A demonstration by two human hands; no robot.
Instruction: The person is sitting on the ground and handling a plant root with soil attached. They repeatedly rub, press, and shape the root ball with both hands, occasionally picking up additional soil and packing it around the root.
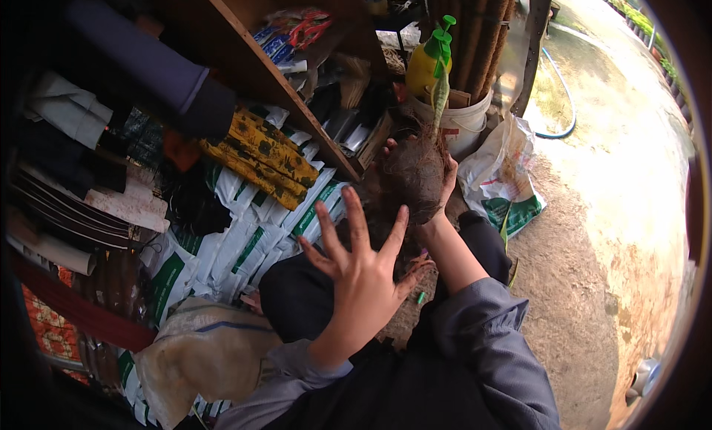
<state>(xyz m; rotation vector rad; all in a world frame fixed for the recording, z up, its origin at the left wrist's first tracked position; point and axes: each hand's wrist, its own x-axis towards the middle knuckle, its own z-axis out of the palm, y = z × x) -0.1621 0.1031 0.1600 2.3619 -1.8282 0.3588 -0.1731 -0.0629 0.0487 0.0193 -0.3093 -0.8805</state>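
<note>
My right hand (448,177) holds up a dark root ball (414,177) from its right side and from behind, with fingertips showing at its upper left. Thin brown roots hang loose around it, and a single upright mottled green leaf (440,99) rises from its top. In front of the ball, nearer to me, my left hand (361,268) is spread wide with nothing in it. Dirt marks its fingertips. Below, between my knees, a small green piece (420,297) lies on the ground.
Behind the plant, a yellow pump sprayer (423,62) and rolled brown fibre mats stand by a white bucket (464,124). A white-green plastic bag (500,174) lies at right. Stacked white-green bags (250,246), a wooden shelf (278,76) and a beige sack (200,352) occupy the left.
</note>
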